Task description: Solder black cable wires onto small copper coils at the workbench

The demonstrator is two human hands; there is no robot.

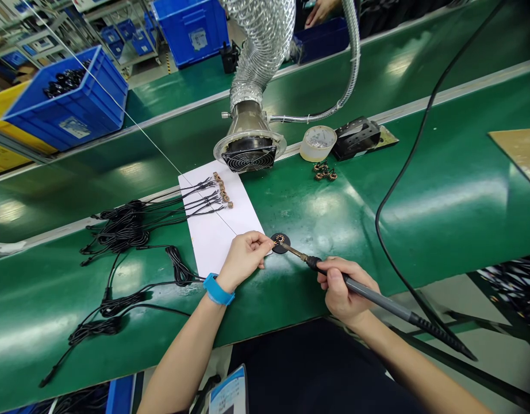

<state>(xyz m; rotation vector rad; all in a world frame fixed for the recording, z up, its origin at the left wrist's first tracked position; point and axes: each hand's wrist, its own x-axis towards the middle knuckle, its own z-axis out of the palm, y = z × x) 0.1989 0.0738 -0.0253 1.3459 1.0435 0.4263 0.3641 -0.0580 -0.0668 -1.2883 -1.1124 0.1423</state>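
My right hand [349, 290] is closed round the handle of a soldering iron [377, 299], whose tip points left onto a small copper-wound ring [281, 238]. That ring lies on a round black pad [286, 247]. At the pad's left edge the fingertips of my left hand [248, 256] are pinched together; what they hold is too small to name. Left of it a white sheet [213, 244] carries several copper rings [222, 190] beside the ends of black cables [122, 224]. More copper rings [325, 171] lie on the green table beyond the pad.
A fume duct with a fan [250, 155] hangs over the table. Behind the loose rings are a tape roll [318, 144] and a black metal holder [355, 138]. The iron's black cord [388, 253] loops at the right. Blue bins [92, 98] stand at the back left.
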